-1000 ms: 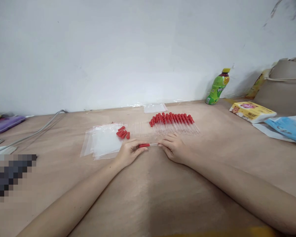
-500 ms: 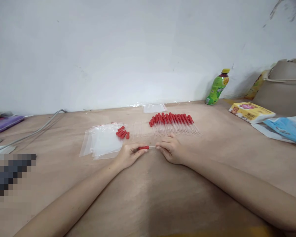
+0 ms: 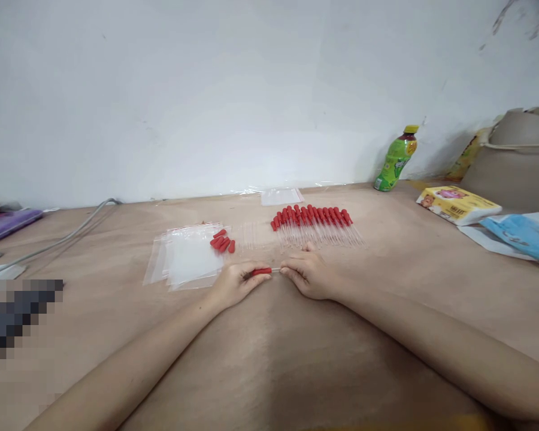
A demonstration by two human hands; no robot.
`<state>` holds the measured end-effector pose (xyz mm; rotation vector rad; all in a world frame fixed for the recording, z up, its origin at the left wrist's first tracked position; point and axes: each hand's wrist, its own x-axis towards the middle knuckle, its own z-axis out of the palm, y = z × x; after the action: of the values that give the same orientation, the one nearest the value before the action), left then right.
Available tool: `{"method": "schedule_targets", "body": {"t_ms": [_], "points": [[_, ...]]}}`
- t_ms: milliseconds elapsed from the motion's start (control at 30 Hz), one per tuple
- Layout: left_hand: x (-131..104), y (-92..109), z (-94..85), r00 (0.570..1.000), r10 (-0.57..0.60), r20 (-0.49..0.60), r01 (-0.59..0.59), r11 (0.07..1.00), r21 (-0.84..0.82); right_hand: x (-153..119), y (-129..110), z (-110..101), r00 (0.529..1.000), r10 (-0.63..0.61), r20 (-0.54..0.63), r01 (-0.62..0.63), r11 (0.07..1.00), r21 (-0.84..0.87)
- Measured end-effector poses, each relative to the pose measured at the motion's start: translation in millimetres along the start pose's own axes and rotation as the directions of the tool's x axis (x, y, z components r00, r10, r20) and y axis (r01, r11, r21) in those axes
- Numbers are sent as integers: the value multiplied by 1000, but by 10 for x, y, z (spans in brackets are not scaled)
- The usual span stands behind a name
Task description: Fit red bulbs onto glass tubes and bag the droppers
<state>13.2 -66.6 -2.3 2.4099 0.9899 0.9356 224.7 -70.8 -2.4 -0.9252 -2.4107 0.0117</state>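
Between thumb and fingers, my left hand [image 3: 236, 282] pinches a red rubber dropper bulb [image 3: 261, 271]. A thin clear glass tube [image 3: 276, 270] meets the bulb's open end, and my right hand [image 3: 308, 273] is closed on its other side; the far part of the tube is hidden in those fingers. Beyond my left hand, several loose red bulbs [image 3: 223, 242] lie at the edge of a stack of clear zip bags [image 3: 191, 257]. Several bare glass tubes [image 3: 251, 235] rest to the right of them. Farther right is a row of droppers with red bulbs [image 3: 314, 216].
Another clear bag [image 3: 282, 196] lies near the wall. A green bottle [image 3: 395, 160], a yellow tissue pack [image 3: 458, 203], a blue packet [image 3: 523, 233] and a beige bag [image 3: 514, 149] are on the right. A grey cable [image 3: 72, 233] and a purple item [image 3: 11, 224] sit at left.
My right hand has shifted slightly left toward the bulb, and less of the glass tube shows between my hands. My left hand keeps its pinch on the bulb.
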Motion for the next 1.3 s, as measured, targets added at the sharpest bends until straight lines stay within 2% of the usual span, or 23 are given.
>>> {"method": "schedule_targets", "body": {"t_ms": [233,300,367,433,533,633,767,1000,1300], "points": [[25,-40,6,999,-10,-36,13,996,92,13,-13,-143,998,-7,60,14,994,-112],[31,-58,5,997,-36,-63,43,992,115,7,22,-197,996,60,62,-52,989,-136],[39,-71,5,995,-67,-79,76,991,113,20,89,-249,978,204,49,-199,976,-91],[50,-73,4,996,-71,-61,78,990,117,70,174,-286,918,393,41,-394,919,16],[69,-59,-1,999,-45,3,44,989,141,233,278,-284,784,621,-2,-617,779,111],[79,-45,-7,999,-32,41,26,991,127,468,318,-196,695,712,-99,-712,701,41],[69,-46,-8,999,-28,41,23,993,115,739,340,-14,636,763,-117,-772,631,-79],[62,-35,-11,998,-33,44,28,994,104,835,412,162,609,785,-110,-789,587,-180],[57,-45,-10,999,-20,36,16,994,106,814,394,170,631,773,-60,-765,608,-214]]}}
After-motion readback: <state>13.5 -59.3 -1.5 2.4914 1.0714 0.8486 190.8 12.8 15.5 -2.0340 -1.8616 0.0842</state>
